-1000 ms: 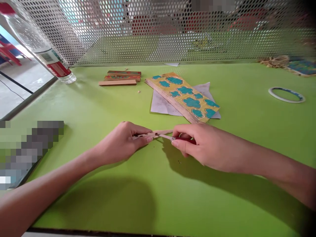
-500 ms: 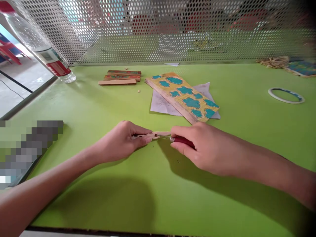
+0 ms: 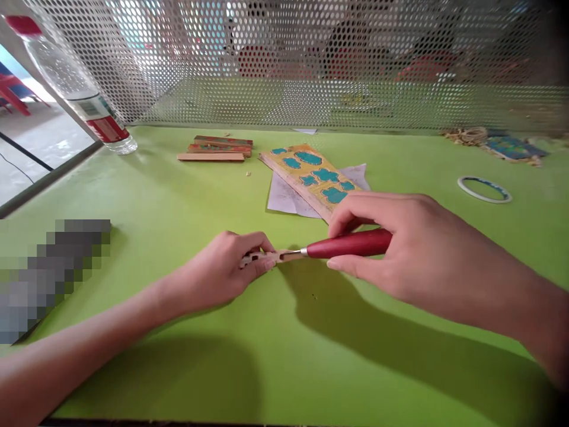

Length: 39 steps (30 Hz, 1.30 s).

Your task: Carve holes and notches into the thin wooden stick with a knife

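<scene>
My left hand (image 3: 233, 261) pinches a small strip of pale wood (image 3: 281, 257) with notches cut along it, held low over the green table. Thumb and fingers cover part of the strip. To the right, my right hand (image 3: 400, 249) holds a wood carving knife (image 3: 349, 243) by its glossy red handle, with the handle's end toward the palm and the fingers loosely around it. Its thin metal blade points left and meets the notched part of the strip. Whether the tip is sunk into the wood, I cannot tell.
Behind the hands, a yellow board with teal shapes (image 3: 306, 159) lies on white paper (image 3: 284, 198). Painted wood strips (image 3: 222, 145) lie at the back left, near a water bottle (image 3: 95, 107). A tape roll (image 3: 484, 190) is on the right. A perforated screen (image 3: 284, 77) borders the table (image 3: 178, 379).
My right hand has loosened and slid back along the handle, so more of the red handle shows. The blade stays at the wood strip, and my left hand keeps its pinch.
</scene>
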Each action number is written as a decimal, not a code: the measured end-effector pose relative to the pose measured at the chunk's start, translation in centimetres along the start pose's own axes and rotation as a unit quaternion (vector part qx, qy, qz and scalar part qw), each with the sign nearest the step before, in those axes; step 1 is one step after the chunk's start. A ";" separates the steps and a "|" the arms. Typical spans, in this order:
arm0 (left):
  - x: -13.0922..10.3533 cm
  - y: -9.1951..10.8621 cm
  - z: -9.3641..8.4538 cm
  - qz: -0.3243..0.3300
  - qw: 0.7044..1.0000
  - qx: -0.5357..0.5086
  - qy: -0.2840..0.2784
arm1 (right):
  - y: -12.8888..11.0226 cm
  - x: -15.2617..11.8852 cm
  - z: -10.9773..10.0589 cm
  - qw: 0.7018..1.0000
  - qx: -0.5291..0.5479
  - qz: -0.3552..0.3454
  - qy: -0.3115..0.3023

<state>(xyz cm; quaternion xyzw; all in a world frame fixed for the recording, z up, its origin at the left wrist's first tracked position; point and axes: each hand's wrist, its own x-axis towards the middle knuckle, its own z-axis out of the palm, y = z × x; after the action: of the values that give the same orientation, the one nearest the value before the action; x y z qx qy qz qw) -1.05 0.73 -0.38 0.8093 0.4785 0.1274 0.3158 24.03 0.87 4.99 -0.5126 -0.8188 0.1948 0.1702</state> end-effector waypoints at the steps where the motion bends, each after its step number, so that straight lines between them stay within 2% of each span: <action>1: 0.0 0.0 0.2 0.010 1.000 0.007 0.013 | -0.3 -0.1 0.0 1.000 0.005 -0.011 0.027; 4: 0.1 -0.2 0.8 0.068 0.997 0.001 0.040 | -1.0 -0.3 0.4 0.995 0.036 -0.039 0.086; 7: 0.2 -0.5 1.5 0.132 0.991 -0.018 0.032 | -1.2 -0.4 0.9 0.990 0.098 -0.043 0.090; 10: 0.2 -0.6 2.1 0.140 0.989 -0.022 0.037 | -1.3 -0.1 1.4 0.984 0.163 -0.065 0.040; 14: 0.1 -0.6 2.0 0.146 0.988 0.008 0.048 | -1.4 0.1 2.0 0.960 0.256 -0.111 -0.032; 22: -0.1 -0.5 2.0 0.148 0.988 0.038 0.013 | 0.0 -0.6 2.7 0.949 0.268 -0.163 0.010; 27: 0.0 -0.3 2.3 0.140 0.989 0.055 0.011 | 1.2 -2.0 3.1 0.917 0.159 -0.357 -0.081; 29: 0.1 -0.2 2.3 0.146 0.988 0.058 0.002 | 1.4 -2.8 3.5 0.919 0.152 -0.352 -0.089; 30: 0.2 -0.2 2.3 0.148 0.987 0.056 0.000 | 1.5 -3.2 3.6 0.928 0.173 -0.324 -0.065; 31: 0.2 -0.2 2.2 0.149 0.988 0.052 0.000 | 1.6 -3.4 3.7 0.944 0.196 -0.264 -0.031; 32: 0.2 -0.1 2.2 0.148 0.988 0.047 0.000 | 1.8 -3.5 3.7 0.942 0.225 -0.248 -0.015; 35: 0.2 0.0 2.0 0.139 0.990 0.034 -0.006 | 2.7 -3.0 3.5 0.907 0.357 -0.223 -0.010; 39: 0.2 0.1 1.7 0.136 0.990 0.014 -0.023 | 3.4 -1.4 3.7 0.858 0.501 -0.109 0.021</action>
<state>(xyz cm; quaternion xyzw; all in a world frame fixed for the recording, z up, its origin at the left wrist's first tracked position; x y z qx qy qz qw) -0.07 0.23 -1.63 0.8738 0.3588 0.1441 0.2949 25.51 0.40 -0.01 -0.2697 -0.6576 0.5480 0.4411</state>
